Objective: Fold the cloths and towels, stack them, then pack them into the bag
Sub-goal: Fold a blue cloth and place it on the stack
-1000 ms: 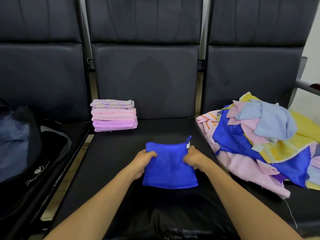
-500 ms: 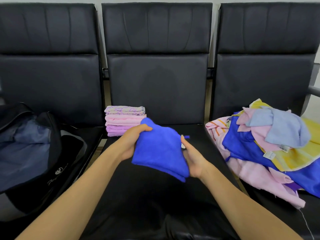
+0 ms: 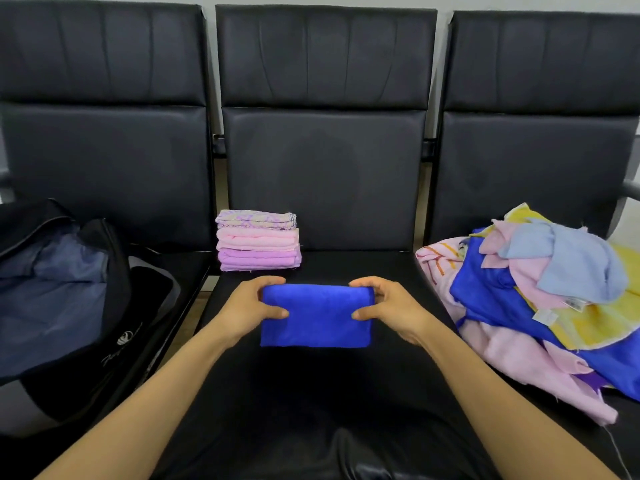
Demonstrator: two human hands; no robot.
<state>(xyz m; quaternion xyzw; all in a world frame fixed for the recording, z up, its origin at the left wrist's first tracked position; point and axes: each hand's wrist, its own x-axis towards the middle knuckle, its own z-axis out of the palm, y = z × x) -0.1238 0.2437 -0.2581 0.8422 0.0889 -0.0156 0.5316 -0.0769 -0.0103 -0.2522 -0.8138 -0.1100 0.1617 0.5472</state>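
Over the centre of the middle seat point(image 3: 363, 268): blue cloth point(image 3: 317, 315), folded to a flat rectangle, long side running left-right, fold at the top edge. Can't tell whether its lower edge touches the seat or hangs just above it.

Left hand point(image 3: 247, 308) grips the cloth's left end: thumb on the near face, fingers curled over the top edge behind. Right hand point(image 3: 388, 308) mirrors it on the right end, same pinch, with the thumb on the front and the fingers wrapped over the top corner. Both forearms come in from the near edge.

Back-left corner of the same seat, against the backrest: stack of folded towels point(image 3: 258, 242), patterned lilac one on top, pink in the middle, purple at the bottom, edges roughly squared. Stack sits well apart from the cloth.

Left seat point(image 3: 188, 271): black bag point(image 3: 69, 306), unzipped, mouth gaping, blue-grey lining showing.

Right seat point(image 3: 623, 441): loose pile of unfolded cloths point(image 3: 540, 306), in pink, blue, yellow and light blue, spilling toward that seat's left and near edges.
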